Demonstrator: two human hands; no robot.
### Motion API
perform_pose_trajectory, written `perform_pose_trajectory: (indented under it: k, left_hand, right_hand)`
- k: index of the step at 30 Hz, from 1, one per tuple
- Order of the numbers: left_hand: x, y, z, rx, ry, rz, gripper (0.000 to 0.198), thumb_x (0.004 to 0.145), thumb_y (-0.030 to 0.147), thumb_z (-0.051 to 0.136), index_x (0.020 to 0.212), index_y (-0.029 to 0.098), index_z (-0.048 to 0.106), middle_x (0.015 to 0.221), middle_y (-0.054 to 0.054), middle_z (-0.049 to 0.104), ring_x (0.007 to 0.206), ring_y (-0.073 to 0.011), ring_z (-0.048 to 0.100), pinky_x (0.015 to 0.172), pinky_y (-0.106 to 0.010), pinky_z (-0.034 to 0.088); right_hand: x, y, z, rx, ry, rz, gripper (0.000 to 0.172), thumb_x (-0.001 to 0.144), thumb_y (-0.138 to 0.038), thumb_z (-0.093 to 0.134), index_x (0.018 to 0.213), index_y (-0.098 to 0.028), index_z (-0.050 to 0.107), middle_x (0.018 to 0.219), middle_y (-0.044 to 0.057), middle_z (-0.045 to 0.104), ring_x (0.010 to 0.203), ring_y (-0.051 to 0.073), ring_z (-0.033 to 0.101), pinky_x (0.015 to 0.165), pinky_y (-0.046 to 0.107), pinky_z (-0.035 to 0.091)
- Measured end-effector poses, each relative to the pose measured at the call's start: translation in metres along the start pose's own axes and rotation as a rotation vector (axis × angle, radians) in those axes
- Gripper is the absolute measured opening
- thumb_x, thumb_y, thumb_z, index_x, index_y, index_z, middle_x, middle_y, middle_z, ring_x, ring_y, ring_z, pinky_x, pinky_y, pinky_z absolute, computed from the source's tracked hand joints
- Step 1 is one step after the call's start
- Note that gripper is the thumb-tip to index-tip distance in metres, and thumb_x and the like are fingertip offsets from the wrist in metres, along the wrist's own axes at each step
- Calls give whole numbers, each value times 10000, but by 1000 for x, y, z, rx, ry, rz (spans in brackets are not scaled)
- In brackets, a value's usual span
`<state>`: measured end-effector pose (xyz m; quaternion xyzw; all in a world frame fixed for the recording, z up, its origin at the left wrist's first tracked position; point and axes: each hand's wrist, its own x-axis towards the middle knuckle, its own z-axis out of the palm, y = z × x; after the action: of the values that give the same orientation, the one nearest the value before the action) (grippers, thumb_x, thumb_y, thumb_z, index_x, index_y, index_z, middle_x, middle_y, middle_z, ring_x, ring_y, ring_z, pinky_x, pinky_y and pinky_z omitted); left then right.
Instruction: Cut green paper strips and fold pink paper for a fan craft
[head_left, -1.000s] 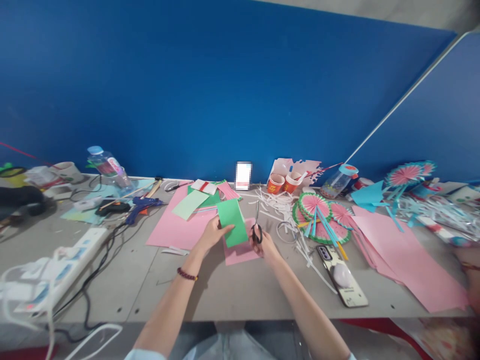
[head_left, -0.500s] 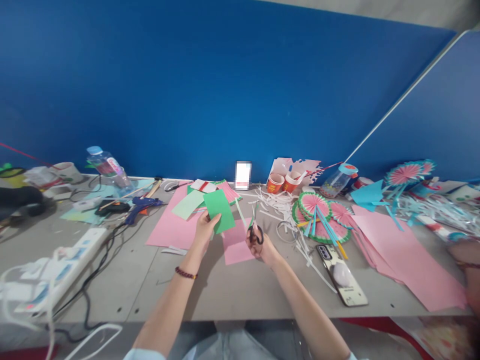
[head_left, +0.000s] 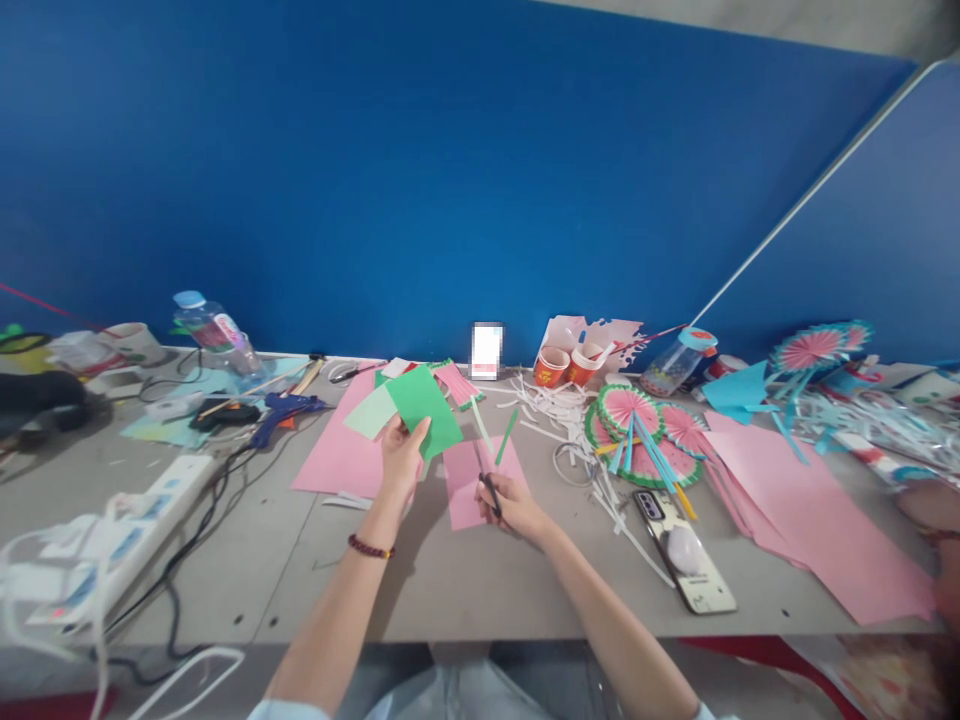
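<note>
The left hand's (head_left: 403,455) fingers pinch the green paper (head_left: 424,408) by its near edge, above the middle of the table (head_left: 465,590). The right hand's (head_left: 519,510) fingers are closed round the scissors (head_left: 490,492), over a small pink sheet (head_left: 459,490). A green strip (head_left: 508,434) stands just beyond that hand, toward the table's back edge. The phone (head_left: 703,578) lies near the front edge, right of the right hand.

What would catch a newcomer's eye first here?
First, the bright green sheet held in the left hand, with black-handled scissors in the right hand. A broad blue panel stands behind the table. To the right lie pleated pink-and-green paper fans, just beyond a phone.
</note>
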<state>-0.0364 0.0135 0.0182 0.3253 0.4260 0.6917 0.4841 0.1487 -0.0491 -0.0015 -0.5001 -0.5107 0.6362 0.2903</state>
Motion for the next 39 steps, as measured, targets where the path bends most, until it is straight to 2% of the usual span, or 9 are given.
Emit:
perform_pose_trajectory:
  k: [5,10,19,28,39]
  left_hand:
    - [-2,2,1,-3,-48,31,511,585,372,815,1014,172,623,1026,-76,704,939,-211,653,864,-351,510]
    - [-3,1,2,32,-88,54,458,625,356,794,1009,164,635,1008,-75,705,917,-199,651,859,-333,508]
    - [-2,-11,-1,49,-137,36,518,604,376,800,1039,157,624,991,-83,694,891,-202,646,832,-349,509]
    - [-3,-11,1,64,-174,55,418,619,353,791,965,176,638,897,-42,696,809,-165,639,759,-295,505]
    - [-4,-12,1,89,-184,42,410,632,356,779,967,170,632,919,-56,694,819,-172,636,745,-291,515]
  right_hand:
    - [1,4,2,-73,-13,-38,332,785,-503,578,764,-174,542,547,-38,550,419,55,431,367,161,289]
    - [0,3,4,-87,-5,-53,280,785,-449,578,741,-179,518,539,-45,538,427,61,434,387,170,303]
    - [0,4,3,-116,11,-68,280,800,-442,579,726,-180,512,555,-37,541,447,61,443,402,166,307]
    - [1,3,3,-136,17,-55,275,816,-431,565,711,-183,507,532,-44,526,405,55,402,393,177,306]
    - [3,3,2,-119,16,-47,275,821,-441,549,726,-186,513,541,-35,543,408,63,410,384,179,304]
